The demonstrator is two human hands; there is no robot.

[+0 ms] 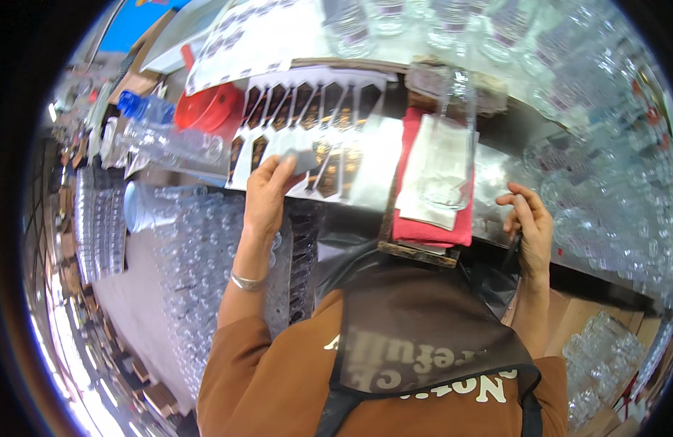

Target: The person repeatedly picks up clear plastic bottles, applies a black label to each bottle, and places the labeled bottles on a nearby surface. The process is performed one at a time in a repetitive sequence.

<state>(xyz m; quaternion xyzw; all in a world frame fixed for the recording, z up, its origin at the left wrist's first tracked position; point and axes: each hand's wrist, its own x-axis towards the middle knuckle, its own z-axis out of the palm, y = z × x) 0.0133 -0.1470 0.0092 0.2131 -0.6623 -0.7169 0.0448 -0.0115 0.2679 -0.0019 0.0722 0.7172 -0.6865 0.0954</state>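
My left hand (267, 193) is closed on a small grey flat block (301, 161) above a sheet of black-and-gold decals (340, 146). My right hand (529, 226) is held at the right of the padded stand, its fingers curled round a thin dark tool (512, 250) whose kind I cannot make out. Between my hands, a clear glass bottle (444, 191) lies on its side, neck away from me. Under it are folded white cloth (416, 193) and a red cloth (435, 234) on a wooden stand (416, 253).
Clear bottles with printed labels (507, 29) crowd the bench's far side and right. At the left stand a red bowl (205, 108) and a blue-capped plastic bottle (147, 109). Many glass bottles (198, 291) fill the lower left; a cardboard box (558, 320) of glass sits lower right.
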